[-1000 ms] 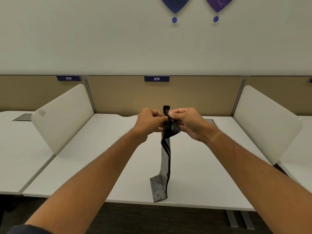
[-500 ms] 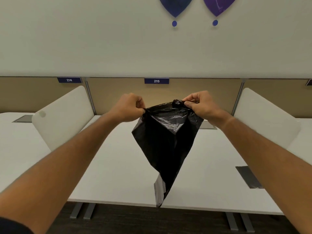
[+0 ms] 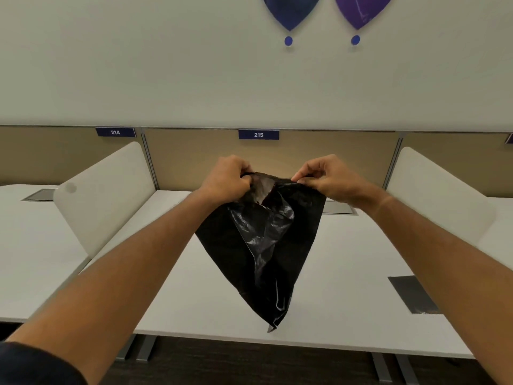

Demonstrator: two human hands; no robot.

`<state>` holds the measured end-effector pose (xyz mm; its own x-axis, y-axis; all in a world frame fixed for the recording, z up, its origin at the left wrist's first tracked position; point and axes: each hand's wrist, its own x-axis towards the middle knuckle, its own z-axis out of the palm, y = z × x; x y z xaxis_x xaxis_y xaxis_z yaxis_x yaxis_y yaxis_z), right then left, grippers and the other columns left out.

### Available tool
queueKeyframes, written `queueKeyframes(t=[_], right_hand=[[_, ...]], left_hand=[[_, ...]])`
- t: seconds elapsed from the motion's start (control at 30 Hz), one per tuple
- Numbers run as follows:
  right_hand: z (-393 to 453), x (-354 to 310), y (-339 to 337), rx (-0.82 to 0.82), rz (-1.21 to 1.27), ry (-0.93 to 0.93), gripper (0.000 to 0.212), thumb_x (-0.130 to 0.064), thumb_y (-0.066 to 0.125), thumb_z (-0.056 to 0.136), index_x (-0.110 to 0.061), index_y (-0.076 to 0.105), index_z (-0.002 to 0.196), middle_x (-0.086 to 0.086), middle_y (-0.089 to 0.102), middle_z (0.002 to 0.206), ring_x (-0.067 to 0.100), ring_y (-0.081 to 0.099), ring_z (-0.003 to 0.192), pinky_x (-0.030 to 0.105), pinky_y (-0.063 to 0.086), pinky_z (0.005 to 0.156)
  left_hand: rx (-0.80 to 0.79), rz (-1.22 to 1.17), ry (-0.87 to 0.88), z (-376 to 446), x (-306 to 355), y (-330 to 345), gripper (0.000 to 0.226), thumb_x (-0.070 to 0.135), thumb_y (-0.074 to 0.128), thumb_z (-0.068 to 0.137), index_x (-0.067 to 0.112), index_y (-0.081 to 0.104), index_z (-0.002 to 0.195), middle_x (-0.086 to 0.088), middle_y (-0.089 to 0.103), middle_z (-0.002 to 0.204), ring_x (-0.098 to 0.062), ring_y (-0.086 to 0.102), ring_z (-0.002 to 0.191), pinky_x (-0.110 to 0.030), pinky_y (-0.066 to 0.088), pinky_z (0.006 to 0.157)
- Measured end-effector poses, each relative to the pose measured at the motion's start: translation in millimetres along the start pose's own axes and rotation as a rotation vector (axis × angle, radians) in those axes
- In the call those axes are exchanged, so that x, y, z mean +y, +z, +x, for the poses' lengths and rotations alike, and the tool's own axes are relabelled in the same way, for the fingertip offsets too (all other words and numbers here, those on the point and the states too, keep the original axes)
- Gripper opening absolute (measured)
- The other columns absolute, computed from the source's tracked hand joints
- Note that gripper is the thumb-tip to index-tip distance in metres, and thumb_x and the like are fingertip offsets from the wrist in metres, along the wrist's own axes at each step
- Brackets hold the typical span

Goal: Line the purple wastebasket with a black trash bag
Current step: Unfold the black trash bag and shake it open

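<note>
A black trash bag (image 3: 261, 245) hangs in the air above the white desk (image 3: 347, 259), spread into a downward-pointing triangle with its mouth partly parted at the top. My left hand (image 3: 226, 177) is closed in a fist on the left side of the bag's top edge. My right hand (image 3: 324, 173) pinches the right side of that edge between thumb and fingers. The bag's lowest tip dangles near the desk's front edge. No purple wastebasket is in view.
White divider panels stand at the left (image 3: 102, 190) and right (image 3: 433, 195) of the desk. A flat dark sheet (image 3: 413, 294) lies on the desk at the right. A grey cable hatch (image 3: 340, 208) sits behind the bag. Desk legs (image 3: 145, 348) stand on dark floor below.
The bag went from a narrow folded strip to a spread, partly parted sack. My hands pulled apart a second ago and have since come a little closer together.
</note>
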<state>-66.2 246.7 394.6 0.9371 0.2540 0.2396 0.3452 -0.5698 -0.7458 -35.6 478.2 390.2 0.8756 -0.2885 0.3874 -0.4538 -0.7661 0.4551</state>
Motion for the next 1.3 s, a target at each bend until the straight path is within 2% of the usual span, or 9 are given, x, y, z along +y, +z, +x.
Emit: queueKeyframes(t=[0.13, 0.2, 0.3, 0.43, 0.53, 0.67, 0.8, 1.07, 1.3], right_hand=[[-5.5, 9.1, -7.2, 0.143, -0.072, 0.171, 0.002, -0.014, 0.07, 0.088, -0.012, 0.069, 0.088, 0.001, 0.067, 0.086, 0.017, 0.062, 0.086, 0.023, 0.048, 0.066], [-5.9, 3.6, 0.0, 0.238, 0.071, 0.316, 0.032, -0.037, 0.067, 0.088, -0.01, 0.065, 0.105, -0.001, 0.061, 0.098, 0.017, 0.057, 0.095, 0.029, 0.049, 0.073], [-4.1, -19.3, 17.4, 0.074, 0.307, 0.499, 0.065, -0.066, 0.06, 0.08, -0.02, 0.057, 0.125, 0.001, 0.053, 0.116, 0.027, 0.051, 0.113, 0.044, 0.045, 0.094], [1.0, -16.8, 41.7, -0.083, 0.118, 0.386, 0.026, -0.03, 0.076, 0.081, -0.009, 0.069, 0.094, 0.005, 0.069, 0.087, 0.02, 0.065, 0.084, 0.025, 0.048, 0.061], [9.7, 13.4, 38.0, 0.01, -0.034, 0.393, 0.011, -0.001, 0.071, 0.073, 0.004, 0.068, 0.082, 0.019, 0.069, 0.078, 0.031, 0.069, 0.075, 0.032, 0.055, 0.06], [12.3, 42.4, 24.6, 0.143, -0.352, 0.418, 0.015, -0.015, 0.065, 0.066, -0.004, 0.073, 0.072, 0.013, 0.071, 0.071, 0.032, 0.069, 0.074, 0.039, 0.058, 0.068], [10.4, 38.6, 18.9, 0.151, -0.354, 0.442, 0.01, -0.014, 0.061, 0.069, -0.007, 0.06, 0.061, 0.008, 0.055, 0.057, 0.026, 0.056, 0.059, 0.029, 0.042, 0.053], [-1.7, 36.6, 16.4, 0.4, -0.513, 0.402, 0.021, -0.018, 0.062, 0.077, -0.016, 0.057, 0.098, 0.006, 0.059, 0.087, 0.027, 0.054, 0.085, 0.038, 0.04, 0.082], [6.2, 49.0, 19.2, 0.456, -0.435, 0.283, 0.018, -0.016, 0.059, 0.089, -0.008, 0.068, 0.102, 0.009, 0.062, 0.085, 0.025, 0.051, 0.074, 0.027, 0.037, 0.063]], left_hand=[[0.089, 0.023, -0.097, 5.6, -3.9, -5.0, 0.021, 0.02, 0.058, 0.094, 0.008, 0.066, 0.079, -0.004, 0.06, 0.068, -0.018, 0.054, 0.063, -0.025, 0.036, 0.051], [0.141, 0.056, -0.107, 6.8, 0.2, -2.4, 0.023, 0.021, 0.056, 0.093, 0.004, 0.066, 0.082, -0.009, 0.063, 0.076, -0.025, 0.058, 0.07, -0.027, 0.039, 0.057], [0.172, 0.074, -0.083, 5.1, 14.7, 2.6, 0.018, 0.019, 0.056, 0.093, 0.007, 0.064, 0.083, -0.006, 0.059, 0.079, -0.023, 0.055, 0.074, -0.029, 0.036, 0.062], [0.183, 0.036, -0.087, 5.3, 22.7, -0.5, 0.02, 0.019, 0.056, 0.093, 0.004, 0.067, 0.088, -0.011, 0.065, 0.086, -0.029, 0.061, 0.081, -0.033, 0.046, 0.066], [0.236, 0.051, -0.146, 4.6, 9.7, -13.2, 0.017, 0.021, 0.053, 0.096, 0.008, 0.064, 0.096, -0.013, 0.065, 0.093, -0.029, 0.062, 0.084, -0.039, 0.053, 0.075], [0.271, 0.105, -0.229, -1.3, -10.2, -24.4, 0.016, 0.019, 0.048, 0.098, 0.011, 0.059, 0.106, -0.01, 0.061, 0.097, -0.024, 0.058, 0.083, -0.037, 0.048, 0.069], [0.334, 0.194, -0.299, -9.9, -17.6, -27.7, 0.017, 0.015, 0.043, 0.099, 0.006, 0.054, 0.107, -0.013, 0.052, 0.092, -0.025, 0.048, 0.078, -0.036, 0.036, 0.067], [0.374, 0.318, -0.362, -30.4, -46.1, -30.7, 0.015, 0.013, 0.041, 0.1, 0.007, 0.048, 0.112, -0.015, 0.052, 0.087, -0.029, 0.05, 0.075, -0.04, 0.039, 0.063], [0.417, 0.393, -0.385, -52.0, -54.7, -37.7, 0.016, 0.013, 0.039, 0.1, 0.007, 0.044, 0.114, -0.017, 0.05, 0.087, -0.031, 0.048, 0.074, -0.042, 0.039, 0.064]])
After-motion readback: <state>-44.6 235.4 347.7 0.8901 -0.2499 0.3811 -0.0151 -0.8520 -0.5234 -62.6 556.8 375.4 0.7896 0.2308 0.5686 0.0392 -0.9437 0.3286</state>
